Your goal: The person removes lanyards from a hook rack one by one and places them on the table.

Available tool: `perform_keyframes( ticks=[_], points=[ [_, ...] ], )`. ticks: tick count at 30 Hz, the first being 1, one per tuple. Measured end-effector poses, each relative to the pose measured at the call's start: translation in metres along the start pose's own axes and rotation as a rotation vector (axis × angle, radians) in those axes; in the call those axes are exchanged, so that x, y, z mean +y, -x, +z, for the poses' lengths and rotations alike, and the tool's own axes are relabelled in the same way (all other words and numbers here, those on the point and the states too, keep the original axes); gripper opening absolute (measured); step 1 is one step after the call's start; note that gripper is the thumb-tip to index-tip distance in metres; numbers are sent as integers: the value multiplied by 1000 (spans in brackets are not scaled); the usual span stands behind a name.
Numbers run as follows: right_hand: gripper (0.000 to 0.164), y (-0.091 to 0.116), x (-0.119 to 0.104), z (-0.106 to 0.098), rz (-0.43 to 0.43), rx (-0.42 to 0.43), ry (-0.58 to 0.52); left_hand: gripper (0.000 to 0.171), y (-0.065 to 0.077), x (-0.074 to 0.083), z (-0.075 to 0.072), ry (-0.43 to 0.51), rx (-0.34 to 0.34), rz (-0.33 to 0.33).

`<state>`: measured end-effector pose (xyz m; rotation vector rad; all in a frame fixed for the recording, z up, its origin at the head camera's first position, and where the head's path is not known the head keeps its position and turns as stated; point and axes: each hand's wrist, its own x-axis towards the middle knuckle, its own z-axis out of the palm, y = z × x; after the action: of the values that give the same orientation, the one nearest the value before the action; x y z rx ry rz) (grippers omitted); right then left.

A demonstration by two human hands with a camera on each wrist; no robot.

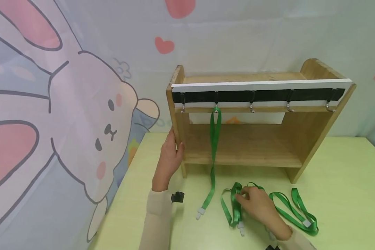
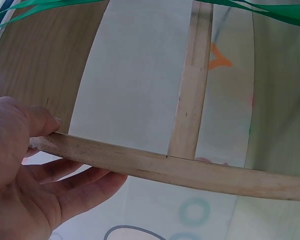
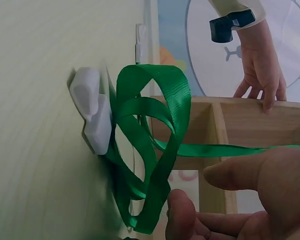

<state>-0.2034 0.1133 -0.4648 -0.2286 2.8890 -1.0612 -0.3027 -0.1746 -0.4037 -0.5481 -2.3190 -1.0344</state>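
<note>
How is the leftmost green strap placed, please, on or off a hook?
On: the strap loops over the second hook from the left.

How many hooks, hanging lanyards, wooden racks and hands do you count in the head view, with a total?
Hooks: 5
Hanging lanyards: 1
Wooden racks: 1
Hands: 2 (left hand, right hand)
Total: 9
Loose lanyards left out: they are partly hidden by the right hand.

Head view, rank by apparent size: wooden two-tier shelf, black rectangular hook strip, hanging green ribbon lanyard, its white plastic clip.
1. Wooden shelf
2. Black hook strip
3. Hanging green lanyard
4. White clip
</note>
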Motion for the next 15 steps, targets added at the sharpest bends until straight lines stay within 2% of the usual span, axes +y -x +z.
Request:
perform_keyframes(
  ticks=[10,15],
  points=[
    [26,-5,-11,-24,-144,58,-49,64,1,0,2,-6,9,-1],
    [27,-12,-16,-37,-195,54,-100,63,1,0,1,-11,26,18]
  ],
)
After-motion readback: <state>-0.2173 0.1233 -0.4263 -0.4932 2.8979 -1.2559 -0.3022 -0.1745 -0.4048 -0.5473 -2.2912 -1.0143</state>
